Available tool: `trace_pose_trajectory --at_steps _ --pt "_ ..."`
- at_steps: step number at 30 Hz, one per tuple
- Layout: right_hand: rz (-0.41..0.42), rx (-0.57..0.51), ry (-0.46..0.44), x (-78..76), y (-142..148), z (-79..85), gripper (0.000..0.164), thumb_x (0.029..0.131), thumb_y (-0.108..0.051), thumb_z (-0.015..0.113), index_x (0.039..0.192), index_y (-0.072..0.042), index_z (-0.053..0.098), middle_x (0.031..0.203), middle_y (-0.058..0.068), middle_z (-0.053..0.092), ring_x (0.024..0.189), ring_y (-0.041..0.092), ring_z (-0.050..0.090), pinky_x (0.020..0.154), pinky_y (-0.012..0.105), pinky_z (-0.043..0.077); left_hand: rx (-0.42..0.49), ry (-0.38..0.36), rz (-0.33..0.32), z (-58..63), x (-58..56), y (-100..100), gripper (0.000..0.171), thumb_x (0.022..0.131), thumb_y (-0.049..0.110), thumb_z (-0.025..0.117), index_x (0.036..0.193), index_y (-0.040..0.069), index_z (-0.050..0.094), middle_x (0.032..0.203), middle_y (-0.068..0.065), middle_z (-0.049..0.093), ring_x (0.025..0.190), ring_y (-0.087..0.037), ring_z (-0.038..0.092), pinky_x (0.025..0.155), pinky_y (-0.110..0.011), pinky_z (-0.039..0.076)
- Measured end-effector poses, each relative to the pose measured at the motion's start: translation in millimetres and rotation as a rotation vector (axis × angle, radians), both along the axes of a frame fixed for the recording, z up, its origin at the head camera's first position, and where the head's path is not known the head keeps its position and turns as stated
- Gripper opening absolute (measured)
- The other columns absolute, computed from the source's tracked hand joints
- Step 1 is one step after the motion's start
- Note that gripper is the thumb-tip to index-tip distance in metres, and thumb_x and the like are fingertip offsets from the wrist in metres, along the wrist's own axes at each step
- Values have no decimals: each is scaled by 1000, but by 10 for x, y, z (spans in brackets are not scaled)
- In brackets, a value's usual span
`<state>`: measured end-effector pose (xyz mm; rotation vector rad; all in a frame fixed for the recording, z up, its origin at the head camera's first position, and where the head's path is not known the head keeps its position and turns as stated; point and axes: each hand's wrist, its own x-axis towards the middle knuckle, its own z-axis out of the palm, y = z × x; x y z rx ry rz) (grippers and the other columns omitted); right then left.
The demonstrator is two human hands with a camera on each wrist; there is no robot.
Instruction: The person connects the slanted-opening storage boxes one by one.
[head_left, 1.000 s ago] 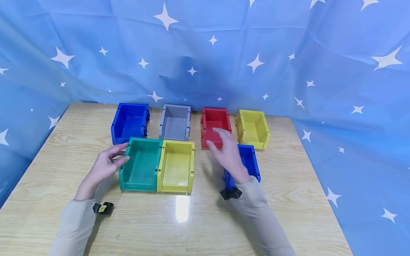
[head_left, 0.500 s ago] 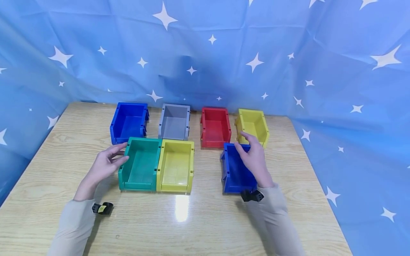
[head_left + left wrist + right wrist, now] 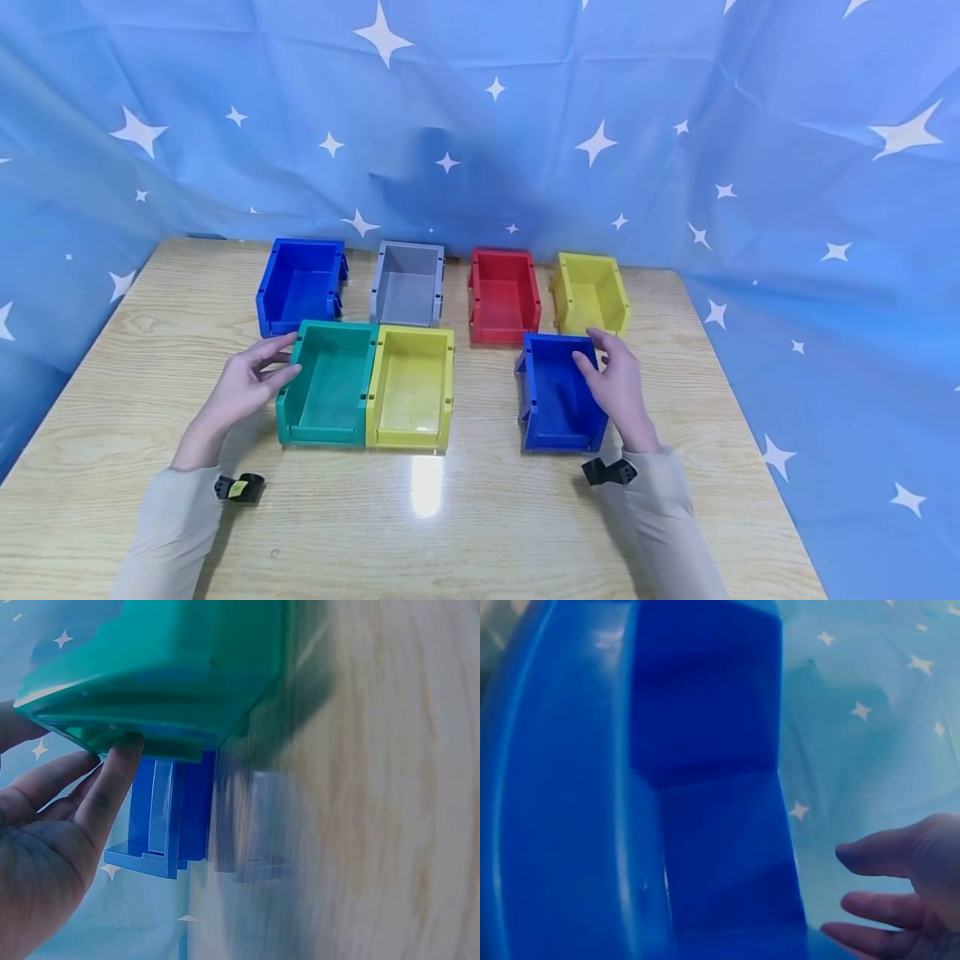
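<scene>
My left hand is at the left side of the green storage bin. In the left wrist view, one finger reaches the rim and another digit presses under its lip. Flush against the green bin stands a yellow bin. On the right, my right hand hovers at the right wall of the front blue bin, thumb above the rim and fingers beyond it. The right wrist view shows its fingers spread, with a gap before the blue wall.
Along the back stand another blue bin, a grey bin, a red bin and a second yellow bin. A blue starry curtain hangs behind the wooden table.
My right hand has moved right and slightly toward me, from above the red bin to the right wall of the front blue bin. The left hand and the bins have stayed put.
</scene>
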<state>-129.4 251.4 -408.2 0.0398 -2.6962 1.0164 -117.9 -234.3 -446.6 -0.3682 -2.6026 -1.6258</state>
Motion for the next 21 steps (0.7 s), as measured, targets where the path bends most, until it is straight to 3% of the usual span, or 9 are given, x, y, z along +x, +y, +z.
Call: trace_pose_trajectory --at_steps 10,15,21 --pt "-57 -60 -49 38 89 -87 39 87 -5 66 120 11 55 116 29 58 101 40 60 80 50 54 -3 -8 -3 -13 0 -24 48 90 0 60 134 -9 44 133 -29 44 95 11 48 78 -5 44" --pt "-86 -84 -29 82 126 -118 33 84 -2 67 114 10 60 106 27 63 89 38 64 72 47 56 -4 -4 -4 -11 0 -17 48 90 0 60 134 -9 44 133 -29 44 95 12 48 79 -4 44" --pt "-114 -50 -42 113 161 -154 31 84 -5 69 111 8 64 92 24 67 79 35 65 64 24 55 10 -1 -6 -18 -7 -12 47 90 -1 59 134 -9 44 133 -29 44 95 11 49 79 -5 44"
